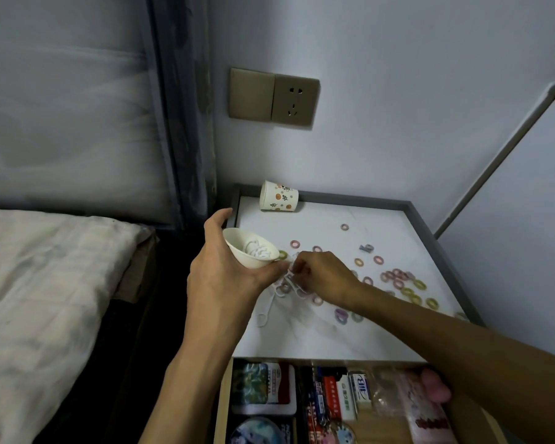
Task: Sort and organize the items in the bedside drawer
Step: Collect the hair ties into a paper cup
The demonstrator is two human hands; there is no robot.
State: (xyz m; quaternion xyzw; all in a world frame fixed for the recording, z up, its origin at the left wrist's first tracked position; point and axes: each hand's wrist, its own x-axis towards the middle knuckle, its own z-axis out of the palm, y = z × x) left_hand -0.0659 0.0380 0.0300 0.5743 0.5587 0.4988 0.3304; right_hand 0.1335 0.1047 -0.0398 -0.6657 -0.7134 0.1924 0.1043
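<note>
Nightstand top, drawer open below, packed with boxes. Left hand grips tilted white cup holding white plastic pieces. Right hand pinches more beside it. Coloured hair rings scattered on top.

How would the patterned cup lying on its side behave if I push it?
The patterned cup looks like thin paper, so it is probably very light and easy to crush. Lying on its side, it would likely roll in a curve, since it tapers. The raised rim behind it may stop it.
</note>
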